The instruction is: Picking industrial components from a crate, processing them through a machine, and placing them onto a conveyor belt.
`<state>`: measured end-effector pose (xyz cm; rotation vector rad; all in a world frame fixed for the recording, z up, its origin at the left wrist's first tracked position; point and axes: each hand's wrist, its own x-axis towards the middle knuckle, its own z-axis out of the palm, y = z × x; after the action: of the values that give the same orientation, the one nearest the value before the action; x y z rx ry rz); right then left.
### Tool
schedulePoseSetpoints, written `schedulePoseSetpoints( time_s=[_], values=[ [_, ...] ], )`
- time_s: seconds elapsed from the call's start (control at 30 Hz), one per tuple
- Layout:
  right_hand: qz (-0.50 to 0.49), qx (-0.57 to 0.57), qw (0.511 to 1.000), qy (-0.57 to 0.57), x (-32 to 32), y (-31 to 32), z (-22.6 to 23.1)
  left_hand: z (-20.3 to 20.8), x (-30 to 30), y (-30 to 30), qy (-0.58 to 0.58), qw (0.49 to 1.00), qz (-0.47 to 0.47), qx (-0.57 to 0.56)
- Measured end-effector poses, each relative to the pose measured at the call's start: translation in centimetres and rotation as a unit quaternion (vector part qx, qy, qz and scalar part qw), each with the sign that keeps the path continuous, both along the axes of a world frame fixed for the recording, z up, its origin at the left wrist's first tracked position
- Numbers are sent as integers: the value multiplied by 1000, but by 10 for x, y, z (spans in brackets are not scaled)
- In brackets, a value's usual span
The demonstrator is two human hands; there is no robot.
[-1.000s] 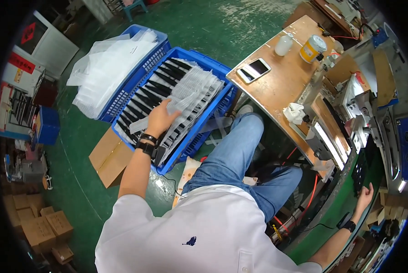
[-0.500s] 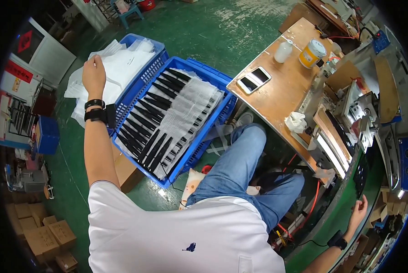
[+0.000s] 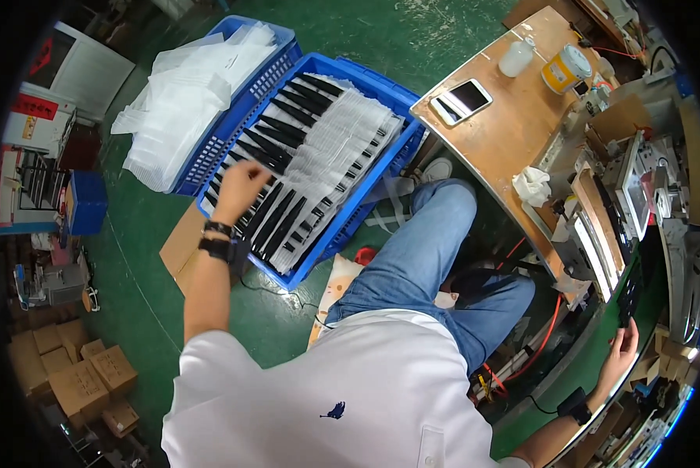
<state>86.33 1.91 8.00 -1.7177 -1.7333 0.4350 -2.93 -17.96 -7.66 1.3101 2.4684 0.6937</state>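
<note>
My left hand (image 3: 241,191) is over the blue crate (image 3: 324,257), above slim, tapered black pieces (image 3: 277,134) laid in rows with white foam sheeting (image 3: 336,148) across them. Its fingers are drawn together near the sheeting's edge; whatever they pinch is too small to make out. Far to the right, my right hand (image 3: 619,352) has its thumb and fingers closed on the near end of a dark strip (image 3: 629,299), which lies along the green surface (image 3: 580,355). A pile of white foam sheets (image 3: 182,97) lies over a second blue crate (image 3: 286,39).
A wooden table (image 3: 490,148) bears a white phone (image 3: 461,102), a bottle (image 3: 515,58), a yellow tin (image 3: 566,69) and crumpled tissue (image 3: 531,186). Metal fixtures (image 3: 639,187) stand at its right. Cardboard boxes (image 3: 81,382) are stacked at lower left; a cable (image 3: 276,289) hangs beside the crate.
My left hand has moved from the foam pile, right and nearer, to above the black pieces. My right hand has reached forward and closed on the dark strip. The whole view has shifted slightly.
</note>
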Motion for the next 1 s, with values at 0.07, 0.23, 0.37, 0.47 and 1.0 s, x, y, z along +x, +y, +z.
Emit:
schedulePoseSetpoints(
  time_s=[0.07, 0.23, 0.37, 0.47, 1.0],
  values=[
    [12, -3, 1000, 14, -11, 8, -2, -9, 28, -16, 7, 1000, -3, -20],
    [56, -27, 998, 20, -57, 21, -6, -19, 52, -40, 52, 997, 41, -50],
    [72, -44, 996, 23, -70, 21, -6, -18, 51, -33, 93, 994, -22, -50],
    [71, -33, 997, 5, -75, 15, -8, -13, 42, -24, 195, 966, -121, -117],
    [125, 76, 989, -22, -142, 49, 43, 165, -7, 41, -114, 990, -29, 74]
  ],
)
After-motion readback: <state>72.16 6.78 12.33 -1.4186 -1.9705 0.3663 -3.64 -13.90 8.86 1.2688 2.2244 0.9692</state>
